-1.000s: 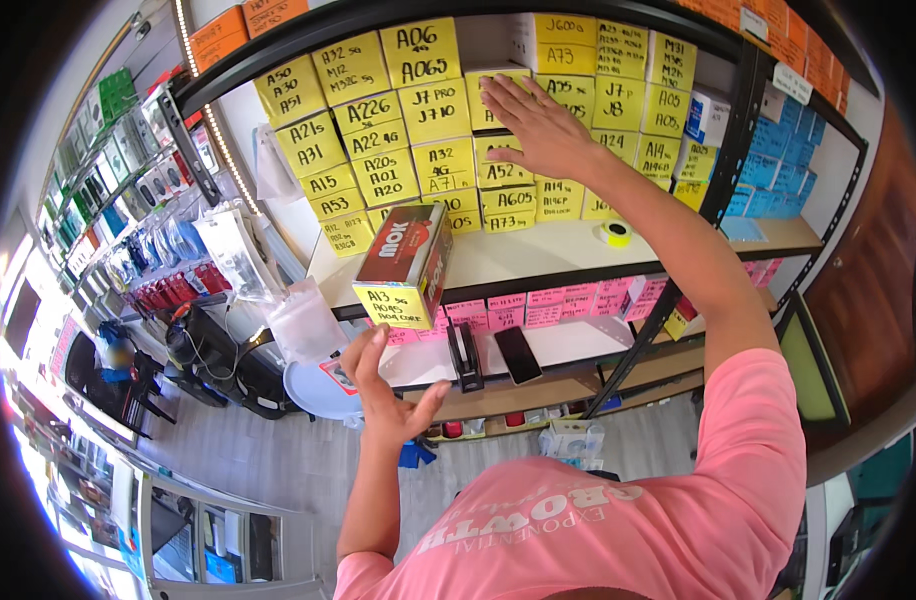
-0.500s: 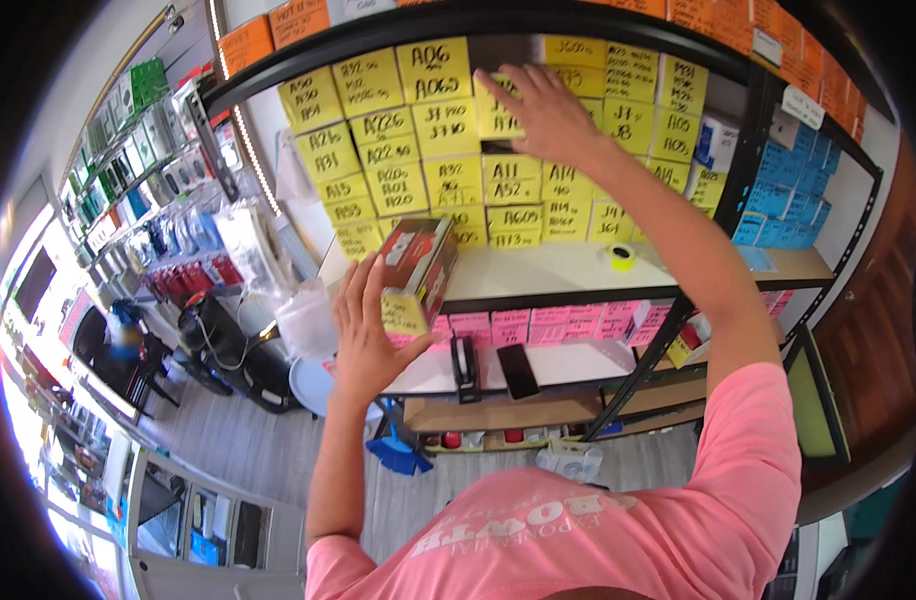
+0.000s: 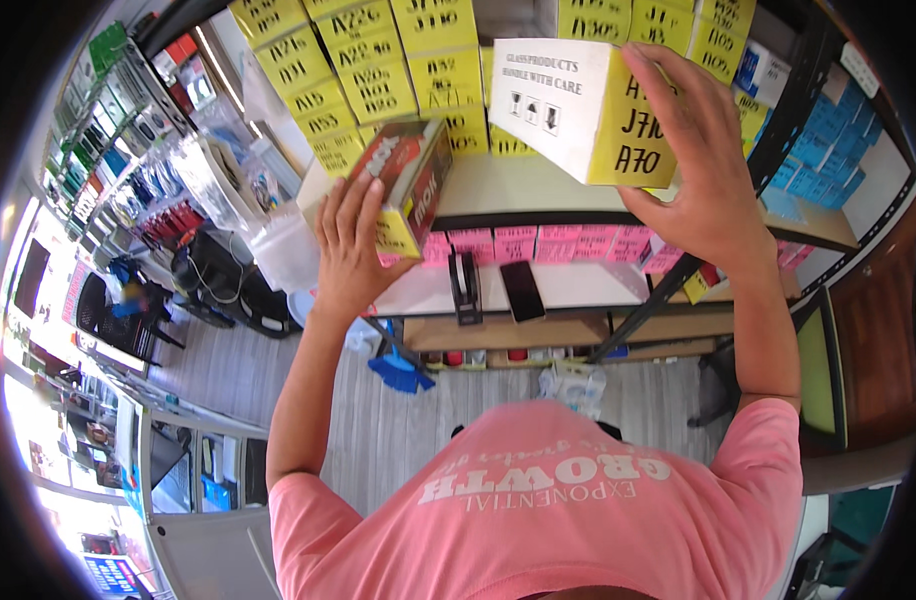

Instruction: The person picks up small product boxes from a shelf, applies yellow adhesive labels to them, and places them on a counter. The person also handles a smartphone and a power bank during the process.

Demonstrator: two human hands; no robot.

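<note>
Far L: hanging clear plastic bags [image 3: 223,190] by the shelf. Next, L hand [image 3: 350,262]: part open, fingers tog. over the near L edge of a red-brown box [image 3: 396,165], thumb spread out by its near end; can't tell if it's a firm hold or just a touch. That box sits on the L part of the white shelf [image 3: 478,192], yellow-labelled end facing the person, long axis running away & a bit to R. Behind it, stacked yellow-labelled boxes [image 3: 443,75], ends out. Lower shelf, L to R: black stand-like item [image 3: 465,285], then dark phone [image 3: 522,291], long axis roughly toward the person, w/ pink-labelled boxes [image 3: 538,245] behind. Above, a white box [image 3: 543,100] held up in front of the yellow stack: printed long side faces L & toward the person, yellow end R & nearer; long axis goes from that end back to L. R hand [image 3: 716,190] curled round yellow end, fingers at upper edge, thumb under, gap filled by the box. Far R: blue-labelled boxes [image 3: 818,150].
</note>
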